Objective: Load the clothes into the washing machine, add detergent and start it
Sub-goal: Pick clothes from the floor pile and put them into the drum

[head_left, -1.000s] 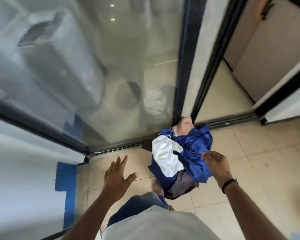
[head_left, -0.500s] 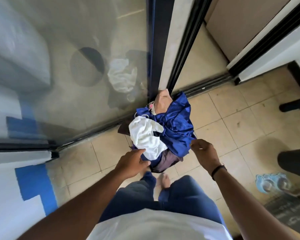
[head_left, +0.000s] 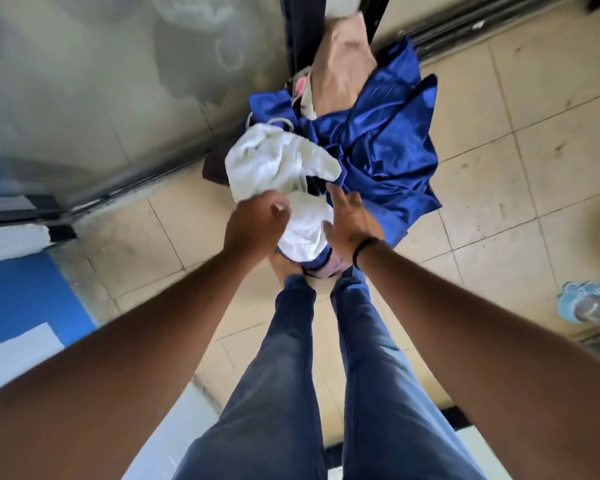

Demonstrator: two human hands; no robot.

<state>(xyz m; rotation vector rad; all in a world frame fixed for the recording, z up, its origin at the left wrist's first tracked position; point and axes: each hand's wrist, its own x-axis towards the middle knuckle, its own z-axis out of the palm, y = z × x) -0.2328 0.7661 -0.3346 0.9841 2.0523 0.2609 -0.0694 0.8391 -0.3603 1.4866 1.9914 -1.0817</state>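
A pile of clothes lies on the tiled floor against the glass door. On it are a white towel (head_left: pixel 274 161), a shiny blue garment (head_left: pixel 385 143) and a tan garment (head_left: pixel 343 74) at the far end. My left hand (head_left: pixel 253 225) reaches down onto the near part of the white towel, its fingers curled into the cloth. My right hand (head_left: pixel 352 220) rests with straight fingers where the towel meets the blue garment. No washing machine or detergent is in view.
A glass door (head_left: pixel 118 81) with a dark frame (head_left: pixel 302 29) stands behind the pile. A blue-and-white wall (head_left: pixel 25 299) is at the left. Pale blue footwear (head_left: pixel 589 306) lies at the right edge. My legs in blue jeans (head_left: pixel 291 341) stand just before the pile.
I have bent closer to the pile. Both hands moved forward from the air above the floor onto the white towel, the left one closing on it.
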